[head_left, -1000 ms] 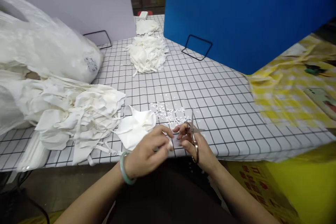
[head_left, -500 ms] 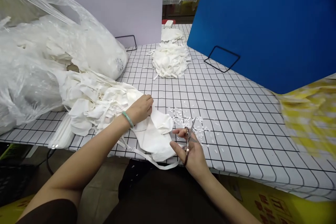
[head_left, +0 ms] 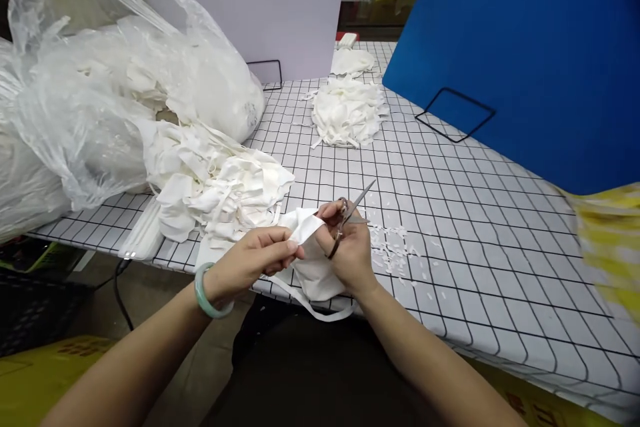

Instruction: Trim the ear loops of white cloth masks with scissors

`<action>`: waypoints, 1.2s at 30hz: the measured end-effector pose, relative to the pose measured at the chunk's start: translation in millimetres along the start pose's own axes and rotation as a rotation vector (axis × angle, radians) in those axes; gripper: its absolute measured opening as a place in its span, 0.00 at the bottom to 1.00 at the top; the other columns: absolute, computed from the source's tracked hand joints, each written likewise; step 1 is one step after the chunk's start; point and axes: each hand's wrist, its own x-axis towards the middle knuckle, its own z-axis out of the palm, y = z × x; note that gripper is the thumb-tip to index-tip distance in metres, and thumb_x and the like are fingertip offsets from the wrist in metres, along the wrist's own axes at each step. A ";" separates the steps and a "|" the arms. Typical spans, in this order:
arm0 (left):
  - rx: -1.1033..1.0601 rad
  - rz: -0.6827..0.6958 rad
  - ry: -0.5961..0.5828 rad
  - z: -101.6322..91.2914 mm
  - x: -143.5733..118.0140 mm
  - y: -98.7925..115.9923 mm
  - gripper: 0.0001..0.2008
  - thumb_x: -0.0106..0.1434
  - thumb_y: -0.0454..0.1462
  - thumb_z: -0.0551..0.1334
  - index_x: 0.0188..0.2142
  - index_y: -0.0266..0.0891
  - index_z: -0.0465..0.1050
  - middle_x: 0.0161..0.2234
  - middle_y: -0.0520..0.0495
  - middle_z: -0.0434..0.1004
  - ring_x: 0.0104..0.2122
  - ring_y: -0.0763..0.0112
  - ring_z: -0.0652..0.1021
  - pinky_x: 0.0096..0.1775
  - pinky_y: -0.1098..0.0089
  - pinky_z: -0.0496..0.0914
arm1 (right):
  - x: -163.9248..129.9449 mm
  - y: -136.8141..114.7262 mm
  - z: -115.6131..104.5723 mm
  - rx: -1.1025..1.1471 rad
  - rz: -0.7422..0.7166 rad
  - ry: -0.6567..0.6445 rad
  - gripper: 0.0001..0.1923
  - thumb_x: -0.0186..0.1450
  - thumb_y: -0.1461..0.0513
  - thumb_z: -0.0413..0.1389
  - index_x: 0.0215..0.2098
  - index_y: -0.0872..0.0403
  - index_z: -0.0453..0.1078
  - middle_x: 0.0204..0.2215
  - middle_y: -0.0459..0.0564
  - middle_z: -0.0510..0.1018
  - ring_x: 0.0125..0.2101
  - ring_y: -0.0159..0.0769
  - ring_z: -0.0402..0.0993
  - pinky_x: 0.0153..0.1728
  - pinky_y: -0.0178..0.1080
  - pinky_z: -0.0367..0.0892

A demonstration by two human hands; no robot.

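Note:
My left hand [head_left: 263,252] is closed, with thumb and fingers pinching the edge of a white bra [head_left: 317,273]. A pair of scissors [head_left: 361,198] sits in my right hand [head_left: 353,257], its blades spread and pointing away to the upper right. The thumb and fingertips of that same hand grip the bra's raised edge, close to my left fingertips. The rest of the bra lies on the table's front edge, and its narrow strap [head_left: 325,315] loops over the side. Small white clippings [head_left: 393,253] are scattered right of my right hand.
A heap of white garments [head_left: 235,190] spills from a big clear plastic bag [head_left: 200,73] at left. Another white pile [head_left: 350,110] lies farther back. A lilac board [head_left: 240,7] and a blue board [head_left: 525,53] stand behind on wire holders. Yellow checked cloth [head_left: 610,240] hangs at right.
My left hand has come back toward me from the heap's edge and now pinches the bra. My right hand has moved up to the cloth and grips it too, still holding the scissors. The view has shifted left.

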 end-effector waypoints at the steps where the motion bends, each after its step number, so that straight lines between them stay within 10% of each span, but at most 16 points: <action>1: 0.057 0.069 0.013 3.0 -1.0 -0.7 0.15 0.68 0.44 0.59 0.36 0.35 0.77 0.24 0.53 0.61 0.23 0.78 0.61 0.25 0.73 0.55 | 0.5 -1.0 -1.5 0.013 0.015 -0.004 0.10 0.58 0.66 0.61 0.34 0.50 0.64 0.33 0.43 0.70 0.35 0.33 0.71 0.40 0.37 0.69; 7: 0.277 0.572 0.208 26.8 6.1 1.3 0.12 0.71 0.38 0.59 0.36 0.40 0.81 0.49 0.42 0.70 0.54 0.61 0.69 0.57 0.63 0.64 | -20.1 2.5 7.2 0.124 0.310 -0.197 0.18 0.55 0.57 0.67 0.33 0.50 0.62 0.28 0.41 0.68 0.24 0.28 0.64 0.26 0.34 0.64; 13: -0.168 0.510 0.332 38.8 21.6 -20.2 0.15 0.73 0.41 0.56 0.34 0.39 0.76 0.42 0.47 0.67 0.26 0.79 0.67 0.29 0.72 0.66 | -38.4 -17.3 -11.8 -0.177 0.245 -0.387 0.12 0.61 0.55 0.63 0.36 0.51 0.66 0.32 0.45 0.72 0.28 0.32 0.67 0.29 0.36 0.66; 21: 0.114 0.528 0.320 44.1 11.7 -24.8 0.15 0.73 0.38 0.54 0.34 0.37 0.76 0.45 0.42 0.65 0.41 0.65 0.70 0.38 0.68 0.68 | -24.1 -51.7 -52.1 -0.837 0.048 -0.457 0.23 0.59 0.42 0.63 0.29 0.52 0.72 0.30 0.51 0.74 0.34 0.42 0.70 0.36 0.44 0.68; 36: 0.263 0.589 0.265 49.0 10.7 -26.7 0.15 0.73 0.36 0.51 0.32 0.38 0.71 0.47 0.40 0.65 0.51 0.59 0.69 0.47 0.63 0.72 | -28.3 -47.0 -52.7 -0.823 -0.141 -0.460 0.24 0.59 0.43 0.64 0.20 0.52 0.67 0.17 0.44 0.70 0.21 0.33 0.66 0.28 0.39 0.61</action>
